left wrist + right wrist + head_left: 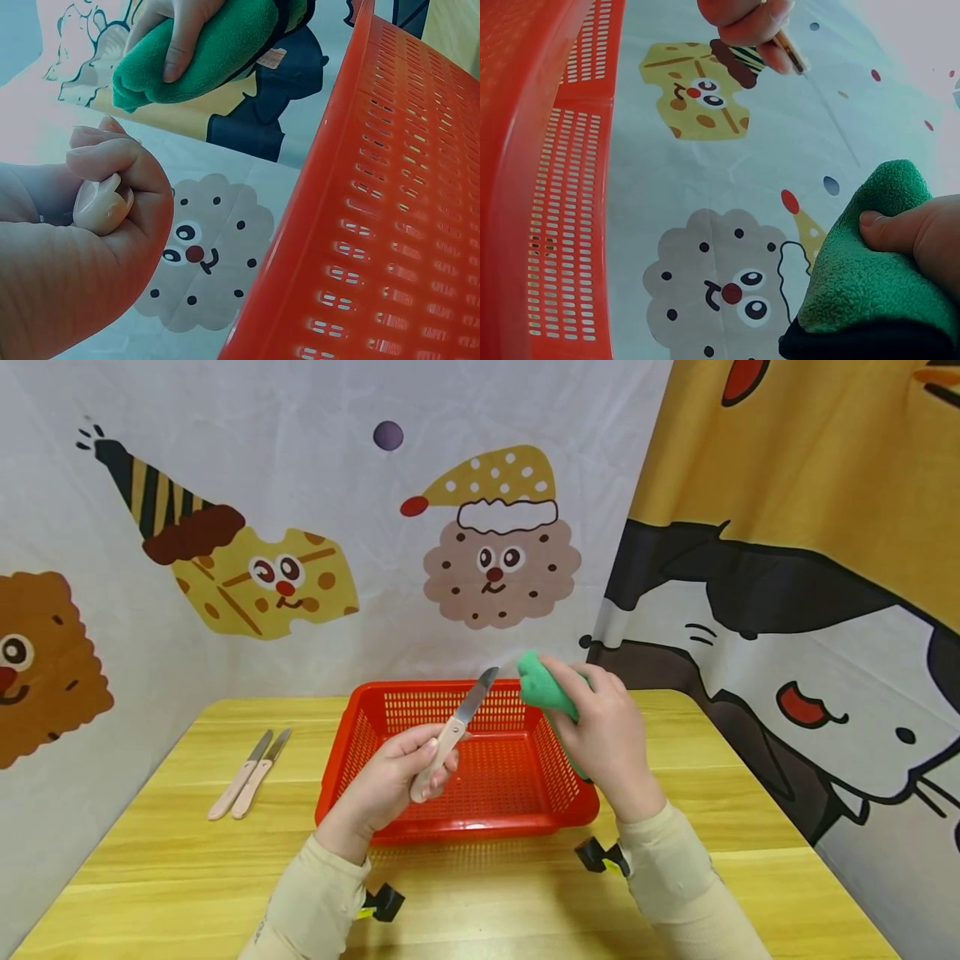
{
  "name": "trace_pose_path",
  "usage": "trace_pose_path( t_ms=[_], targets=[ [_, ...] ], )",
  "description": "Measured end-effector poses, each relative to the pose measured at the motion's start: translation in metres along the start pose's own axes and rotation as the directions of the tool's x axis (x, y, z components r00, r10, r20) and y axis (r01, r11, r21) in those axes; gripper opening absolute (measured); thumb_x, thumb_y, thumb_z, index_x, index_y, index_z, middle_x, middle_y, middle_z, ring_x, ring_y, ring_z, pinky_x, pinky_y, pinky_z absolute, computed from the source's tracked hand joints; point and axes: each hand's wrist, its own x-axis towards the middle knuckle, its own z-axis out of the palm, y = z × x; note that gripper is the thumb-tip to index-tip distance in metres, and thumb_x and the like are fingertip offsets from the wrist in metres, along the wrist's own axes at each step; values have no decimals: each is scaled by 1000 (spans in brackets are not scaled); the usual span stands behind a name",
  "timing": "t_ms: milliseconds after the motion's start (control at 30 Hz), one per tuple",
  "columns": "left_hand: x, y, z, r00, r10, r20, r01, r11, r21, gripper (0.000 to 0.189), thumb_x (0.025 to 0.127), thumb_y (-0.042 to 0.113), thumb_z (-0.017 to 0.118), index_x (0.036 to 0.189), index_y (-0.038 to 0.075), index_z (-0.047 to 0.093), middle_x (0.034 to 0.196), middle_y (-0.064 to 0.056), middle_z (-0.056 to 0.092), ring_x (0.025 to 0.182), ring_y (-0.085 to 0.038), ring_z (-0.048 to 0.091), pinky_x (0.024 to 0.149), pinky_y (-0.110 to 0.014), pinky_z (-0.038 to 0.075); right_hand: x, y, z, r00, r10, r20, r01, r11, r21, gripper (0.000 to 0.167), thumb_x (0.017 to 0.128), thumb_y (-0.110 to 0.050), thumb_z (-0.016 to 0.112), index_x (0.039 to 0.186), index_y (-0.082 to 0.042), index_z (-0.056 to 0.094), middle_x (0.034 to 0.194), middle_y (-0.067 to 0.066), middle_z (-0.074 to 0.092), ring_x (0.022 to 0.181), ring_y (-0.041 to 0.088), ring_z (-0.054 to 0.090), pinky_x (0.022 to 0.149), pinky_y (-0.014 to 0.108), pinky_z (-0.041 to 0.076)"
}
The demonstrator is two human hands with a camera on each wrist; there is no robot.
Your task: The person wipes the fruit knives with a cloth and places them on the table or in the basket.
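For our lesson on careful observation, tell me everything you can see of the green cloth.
The cloth is green, with a fuzzy, towel-like surface and a dark edge band. It is bunched into a thick wad, and the right hand grips it, thumb pressed on its surface. It is held up, overlapping the right end of the basket in the head view. The knife points toward it, but the right wrist view shows a gap.

From here I see the right hand (933,238) grip a green cloth (870,262), the left hand (751,24) a knife (791,51), a red basket (517,172) alongside.
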Motion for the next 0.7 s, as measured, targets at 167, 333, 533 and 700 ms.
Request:
trace_pose_path(
  t_ms=[167,333,533,700],
  targets=[
    [2,0,0,1000,-1,1,1,1000,-1,39,108,11,36,135,-15,41,89,-5,57,68,-10,50,60,-20,45,-2,-4,-2,1000,-17,-5,16,1000,-2,62,78,-6,82,134,-22,60,107,18,64,91,38,60,67,51,53],
    [4,2,-1,1000,1,2,-1,1000,1,37,108,13,38,135,-12,44,89,-6,57,68,-10,51,61,-21,46,-2,-11,-3,999,-48,-14,48,999,16,61,78,-5,81,134,-21,61,107,17,64,92,37,61,68,51,54],
    [6,4,-1,1000,5,0,-5,1000,7,38,108,11,36,137,-13,43,89,-5,57,67,-10,51,60,-21,45,-1,-19,-4,996,-88,1,88,995,40,59,78,-3,79,131,-20,62,108,15,64,93,36,62,71,50,55],
    [9,4,-1,1000,15,-1,-15,1000,11,39,108,11,37,137,-14,42,89,-4,58,68,-10,50,59,-21,44,-2,-27,-3,994,-111,21,109,991,80,58,79,-4,80,131,-22,62,112,13,64,95,33,62,74,49,55]
  ],
)
